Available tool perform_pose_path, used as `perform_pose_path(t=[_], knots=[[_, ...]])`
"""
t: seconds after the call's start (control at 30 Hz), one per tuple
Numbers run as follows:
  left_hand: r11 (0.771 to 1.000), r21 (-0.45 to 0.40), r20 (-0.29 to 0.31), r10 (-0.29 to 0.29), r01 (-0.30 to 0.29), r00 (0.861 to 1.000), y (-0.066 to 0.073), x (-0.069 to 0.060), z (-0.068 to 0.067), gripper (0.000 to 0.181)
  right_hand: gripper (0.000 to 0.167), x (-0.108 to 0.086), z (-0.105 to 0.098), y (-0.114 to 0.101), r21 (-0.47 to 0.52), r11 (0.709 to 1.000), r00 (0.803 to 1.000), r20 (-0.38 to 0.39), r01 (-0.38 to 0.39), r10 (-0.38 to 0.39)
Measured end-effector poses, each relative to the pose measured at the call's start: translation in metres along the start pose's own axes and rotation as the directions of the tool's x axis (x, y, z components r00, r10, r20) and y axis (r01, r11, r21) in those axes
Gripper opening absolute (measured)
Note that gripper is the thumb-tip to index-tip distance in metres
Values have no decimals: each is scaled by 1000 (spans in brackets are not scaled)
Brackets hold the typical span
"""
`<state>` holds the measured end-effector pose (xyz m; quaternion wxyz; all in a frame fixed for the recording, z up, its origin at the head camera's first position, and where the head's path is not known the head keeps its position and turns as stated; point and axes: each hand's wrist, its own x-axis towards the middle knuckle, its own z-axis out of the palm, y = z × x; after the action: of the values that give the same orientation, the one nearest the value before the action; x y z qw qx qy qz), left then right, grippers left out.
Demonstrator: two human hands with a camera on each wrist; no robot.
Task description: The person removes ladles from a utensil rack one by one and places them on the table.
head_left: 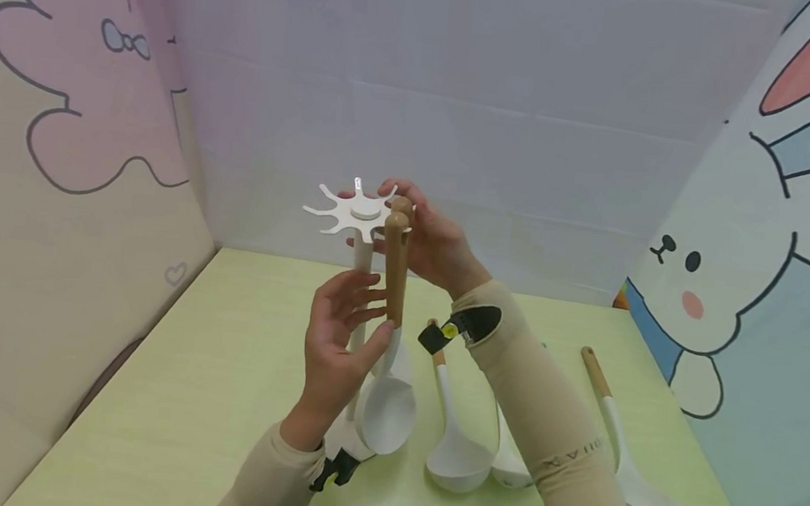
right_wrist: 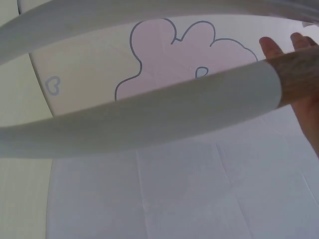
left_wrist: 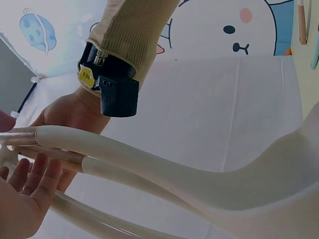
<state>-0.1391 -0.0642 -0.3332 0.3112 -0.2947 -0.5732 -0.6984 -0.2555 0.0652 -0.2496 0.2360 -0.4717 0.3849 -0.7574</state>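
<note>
A white utensil rack with a star of hooks (head_left: 365,211) stands upright on a pole. Two wood-handled utensils hang close together beside it; the front one is a white serving spoon (head_left: 387,416), and the other is mostly hidden behind it. My left hand (head_left: 348,320) is at the front spoon, its thumb touching where the handle meets the white neck. In the left wrist view, the left fingers (left_wrist: 47,181) are fairly straight beside the wooden handles. My right hand (head_left: 442,244) reaches behind the hooks and handle ends; whether it grips them is hidden.
On the pale green table (head_left: 183,394) lie a white ladle (head_left: 459,457), a partly hidden white utensil (head_left: 511,465) under the right forearm, and another wood-handled utensil (head_left: 644,499) farther right. Cloth walls (head_left: 460,113) with cartoon animals enclose the table.
</note>
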Motion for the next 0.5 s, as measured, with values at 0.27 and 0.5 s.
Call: perform_pose_path(t=[0.27,0.5], knots=[[997,69,-14,-23,24,1000,3,-2,3,53,49,-4,-1,-1,6,1000,999,-46,-18,18],[995,95,-33,-35,38,999,2,-2,4,51,43,-7,5,-5,-6,1000,997,-73,13,-14]])
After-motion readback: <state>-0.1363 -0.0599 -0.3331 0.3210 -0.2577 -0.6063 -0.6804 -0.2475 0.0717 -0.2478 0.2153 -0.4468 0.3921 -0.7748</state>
